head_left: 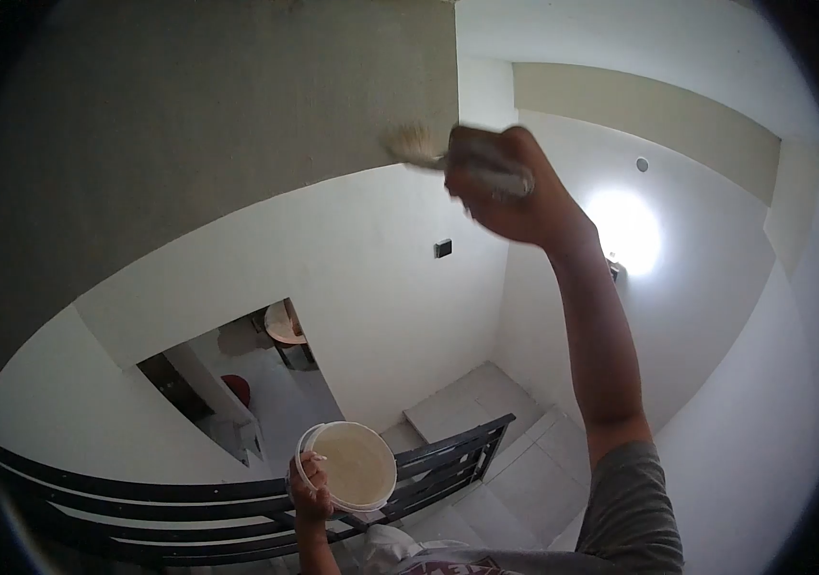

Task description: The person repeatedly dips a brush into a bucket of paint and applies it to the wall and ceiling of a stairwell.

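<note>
My right hand [515, 182] is raised high and closed around the handle of a paintbrush [413, 144]. Its pale bristles point left and overlap the grey surface [237, 105] near its lower right edge. Low in view, my left hand [311, 491] grips the rim of a white bucket [344, 425] at its left side, fingers over the edge. Cream-coloured paint [357, 467] shows inside the tilted bucket.
A dark metal railing [189, 491] runs behind and below the bucket. Beyond it, pale tiled steps [534, 470] lead down, and a doorway [285, 383] opens onto a lower room. A bright lamp [623, 233] shines on the white wall at right.
</note>
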Motion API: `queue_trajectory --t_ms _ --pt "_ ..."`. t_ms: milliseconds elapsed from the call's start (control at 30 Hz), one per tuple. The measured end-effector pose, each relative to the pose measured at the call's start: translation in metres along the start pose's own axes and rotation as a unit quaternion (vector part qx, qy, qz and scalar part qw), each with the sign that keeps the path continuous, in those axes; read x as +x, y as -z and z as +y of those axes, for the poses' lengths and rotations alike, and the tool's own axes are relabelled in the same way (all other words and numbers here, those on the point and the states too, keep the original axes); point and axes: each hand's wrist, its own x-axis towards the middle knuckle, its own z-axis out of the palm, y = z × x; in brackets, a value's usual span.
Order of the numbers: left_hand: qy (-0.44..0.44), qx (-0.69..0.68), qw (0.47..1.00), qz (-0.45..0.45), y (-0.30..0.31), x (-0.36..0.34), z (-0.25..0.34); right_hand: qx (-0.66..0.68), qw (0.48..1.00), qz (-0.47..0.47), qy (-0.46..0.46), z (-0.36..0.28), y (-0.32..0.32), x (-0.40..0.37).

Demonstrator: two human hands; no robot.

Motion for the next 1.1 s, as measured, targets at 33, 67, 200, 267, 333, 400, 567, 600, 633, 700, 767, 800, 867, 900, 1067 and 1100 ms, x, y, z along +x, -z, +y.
queue_trajectory --t_ms 33,67,200,267,333,400,567,600,633,700,767,800,867,900,1067,1100 --pt "-0.001 0.000 1.000 -0.001 0.000 -0.002 0.000 -0.017 1.000 -0.022 -0.008 -0.008 0.002 -0.008" --pt "-0.015 0.010 1.000 -0.011 0.000 -0.003 -0.002 -0.034 0.998 -0.042 -0.015 -0.010 0.006 -0.014" --pt "-0.024 0.015 1.000 -0.010 0.001 -0.006 -0.014 0.002 0.987 0.143 0.068 0.000 0.014 -0.013" --pt "-0.015 0.009 1.000 -0.014 0.002 -0.004 -0.007 -0.004 0.986 0.153 0.064 0.012 0.007 -0.006" --pt "-0.006 0.000 1.000 -0.012 0.000 0.000 -0.005 -0.052 0.992 0.059 0.097 0.021 -0.011 -0.009" --pt "-0.031 0.006 0.999 -0.023 0.002 -0.001 -0.007 -0.052 0.997 0.026 0.046 0.014 -0.013 -0.030" --pt "-0.036 0.005 0.999 -0.033 0.004 0.004 -0.004 0.083 0.995 0.054 0.008 0.021 0.007 -0.028" --pt "-0.039 -0.001 0.999 -0.030 0.005 0.006 -0.002 0.176 0.979 0.060 -0.087 0.013 0.017 -0.020" --pt "-0.038 0.000 0.999 -0.031 0.005 0.007 -0.002 0.179 0.980 0.056 -0.071 0.015 0.023 -0.008" --pt "-0.036 0.005 0.999 -0.026 0.003 0.007 -0.001 0.140 0.985 0.067 -0.081 0.027 0.027 0.018" --pt "-0.029 0.000 0.999 -0.045 0.005 0.000 -0.007 0.142 0.985 0.072 -0.065 0.046 0.029 0.038" --pt "-0.024 -0.006 0.998 -0.063 0.005 -0.001 -0.010 0.143 0.986 0.077 -0.048 0.051 0.029 0.047" --pt "-0.023 -0.001 0.998 -0.063 0.006 -0.004 -0.013 0.074 0.994 0.080 0.022 0.059 0.027 0.058" --pt "-0.023 0.003 0.998 -0.063 0.005 -0.004 -0.013 0.005 0.992 0.083 0.091 0.062 0.026 0.064" --pt "-0.017 -0.007 1.000 -0.023 0.003 0.002 0.001 -0.161 0.874 0.219 0.403 0.065 0.038 0.075" --pt "-0.017 -0.013 1.000 -0.007 0.001 0.004 -0.001 -0.279 0.810 0.285 0.430 0.056 0.041 0.070"
